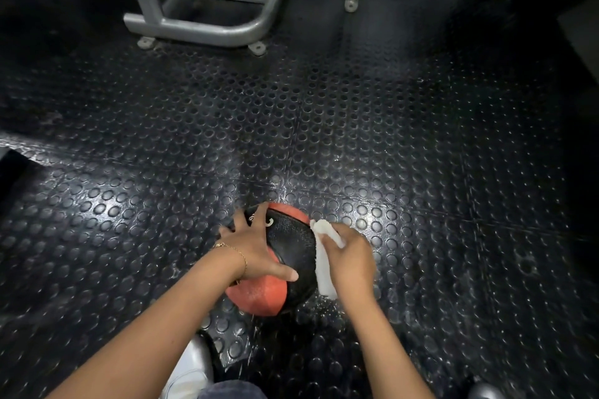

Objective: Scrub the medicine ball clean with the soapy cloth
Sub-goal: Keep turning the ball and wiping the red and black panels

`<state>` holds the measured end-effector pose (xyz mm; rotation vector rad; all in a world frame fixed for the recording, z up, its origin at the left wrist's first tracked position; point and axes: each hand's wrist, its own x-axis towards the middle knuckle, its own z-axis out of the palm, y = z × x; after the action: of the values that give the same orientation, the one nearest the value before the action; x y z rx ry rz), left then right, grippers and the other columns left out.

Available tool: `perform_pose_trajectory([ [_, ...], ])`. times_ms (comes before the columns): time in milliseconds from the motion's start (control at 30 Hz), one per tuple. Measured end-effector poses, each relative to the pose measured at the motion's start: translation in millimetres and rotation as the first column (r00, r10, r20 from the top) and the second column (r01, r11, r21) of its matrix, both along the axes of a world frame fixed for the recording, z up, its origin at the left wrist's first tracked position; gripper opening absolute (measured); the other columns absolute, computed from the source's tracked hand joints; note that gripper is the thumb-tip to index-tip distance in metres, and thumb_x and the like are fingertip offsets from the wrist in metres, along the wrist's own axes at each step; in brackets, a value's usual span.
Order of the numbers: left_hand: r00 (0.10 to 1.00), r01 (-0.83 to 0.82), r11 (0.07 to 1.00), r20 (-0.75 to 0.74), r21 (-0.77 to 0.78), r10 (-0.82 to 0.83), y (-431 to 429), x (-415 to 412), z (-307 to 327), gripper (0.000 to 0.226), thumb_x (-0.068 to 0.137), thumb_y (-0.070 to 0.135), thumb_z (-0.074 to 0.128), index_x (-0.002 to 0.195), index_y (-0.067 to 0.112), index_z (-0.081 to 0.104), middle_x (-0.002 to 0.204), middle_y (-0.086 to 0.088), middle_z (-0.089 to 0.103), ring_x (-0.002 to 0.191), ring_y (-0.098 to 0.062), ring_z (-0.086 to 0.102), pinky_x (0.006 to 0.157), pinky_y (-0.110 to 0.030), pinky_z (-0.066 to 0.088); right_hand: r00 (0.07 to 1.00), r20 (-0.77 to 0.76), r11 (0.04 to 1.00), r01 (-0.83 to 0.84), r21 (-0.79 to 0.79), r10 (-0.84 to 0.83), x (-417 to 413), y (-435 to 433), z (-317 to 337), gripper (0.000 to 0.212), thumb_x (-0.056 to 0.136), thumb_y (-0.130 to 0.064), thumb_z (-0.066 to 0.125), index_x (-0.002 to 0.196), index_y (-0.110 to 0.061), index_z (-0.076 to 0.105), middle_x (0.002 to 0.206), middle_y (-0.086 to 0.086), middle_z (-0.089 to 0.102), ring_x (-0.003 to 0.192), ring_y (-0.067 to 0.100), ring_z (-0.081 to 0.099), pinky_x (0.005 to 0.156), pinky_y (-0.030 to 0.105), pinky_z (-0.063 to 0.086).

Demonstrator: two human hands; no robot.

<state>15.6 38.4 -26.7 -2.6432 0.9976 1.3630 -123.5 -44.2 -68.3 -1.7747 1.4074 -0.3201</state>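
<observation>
A black and red medicine ball (291, 243) sits on the studded rubber floor, low in the middle of the view. My left hand (251, 244) lies spread over the ball's top left, fingers straight and thumb pressed on the black panel. My right hand (351, 257) grips a white cloth (324, 261) and holds it against the ball's right side. The cloth hangs down along the ball's edge. Part of the ball is hidden under both hands.
The dark studded floor mat (324, 126) looks wet around the ball. A grey metal gym machine frame (201, 27) stands at the back, bolted down. A white shoe (191, 369) shows at the bottom edge beside my left forearm.
</observation>
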Motion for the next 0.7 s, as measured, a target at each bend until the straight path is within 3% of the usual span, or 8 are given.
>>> perform_pose_trajectory([
  [100,1.0,0.001,1.0,-0.015,0.007,0.0,0,3,0,0.134,0.059,0.055,0.081,0.144,0.038,-0.021,0.154,-0.008,-0.022,0.14,-0.045,-0.011,0.113,-0.055,0.02,0.997,0.079,1.0,-0.005,-0.018,0.006,-5,20,4,0.017,0.085,-0.022,0.059,0.099,-0.027,0.068,0.09,-0.006,0.064,0.084,0.017,0.058,0.072,0.031,0.047],
  [267,1.0,0.029,0.999,-0.013,0.022,-0.028,1,5,0,0.134,0.059,0.057,0.08,0.144,0.037,-0.022,0.154,-0.008,-0.023,0.141,-0.045,-0.008,0.113,-0.056,0.021,0.996,-0.084,1.0,0.016,0.027,-0.014,-1,7,-8,0.019,0.089,-0.027,0.054,0.105,-0.025,0.064,0.093,0.003,0.067,0.077,0.018,0.056,0.063,0.027,0.042],
  [367,0.999,0.045,0.999,-0.019,0.022,-0.044,-1,8,0,0.134,0.059,0.055,0.081,0.144,0.038,-0.021,0.154,-0.008,-0.023,0.141,-0.045,-0.008,0.113,-0.054,0.021,0.995,-0.079,0.998,-0.054,0.038,0.057,-2,-3,2,0.017,0.089,-0.029,0.055,0.102,-0.026,0.065,0.087,-0.001,0.066,0.073,0.015,0.055,0.06,0.025,0.043],
  [533,0.99,0.139,0.989,-0.006,0.047,-0.139,-3,16,2,0.134,0.058,0.052,0.082,0.145,0.039,-0.02,0.155,-0.007,-0.02,0.142,-0.042,-0.004,0.113,-0.052,0.023,0.988,-0.012,0.974,-0.154,-0.164,0.154,-7,30,7,0.021,0.085,-0.027,0.059,0.105,-0.028,0.067,0.105,-0.009,0.062,0.096,0.015,0.053,0.071,0.023,0.035],
  [700,0.948,0.317,0.945,0.009,0.083,-0.319,-10,30,7,0.133,0.058,0.052,0.082,0.144,0.041,-0.019,0.156,-0.001,-0.02,0.143,-0.036,0.007,0.113,-0.048,0.027,0.975,-0.151,0.975,-0.183,-0.128,0.163,-7,5,1,0.023,0.089,-0.03,0.055,0.11,-0.029,0.064,0.11,-0.003,0.06,0.099,0.018,0.053,0.068,0.023,0.033],
])
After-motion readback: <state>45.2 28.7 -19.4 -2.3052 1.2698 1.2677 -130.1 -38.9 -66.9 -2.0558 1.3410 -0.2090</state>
